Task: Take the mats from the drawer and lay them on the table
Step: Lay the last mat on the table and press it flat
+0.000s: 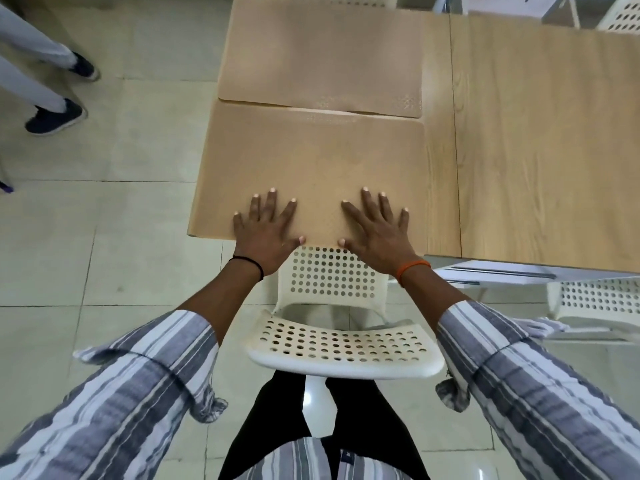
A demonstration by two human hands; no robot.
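Near mat [311, 161]: left hand [265, 230], right hand [375, 233] flat, fingers spread (gripping nothing); drawer seemingly unseen.

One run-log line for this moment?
left hand: flat on near mat | right hand: flat on it | far mat: laid on table | nothing gripped

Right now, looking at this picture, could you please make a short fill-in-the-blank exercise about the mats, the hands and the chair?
1. The number of mats lying on the table is ____.
2. Both hands, left and right, rest flat on the ____ mat, not the far mat.
3. The white chair is full of round ____.
4. The right wrist wears an ____ band.

Missing words: two; near; holes; orange
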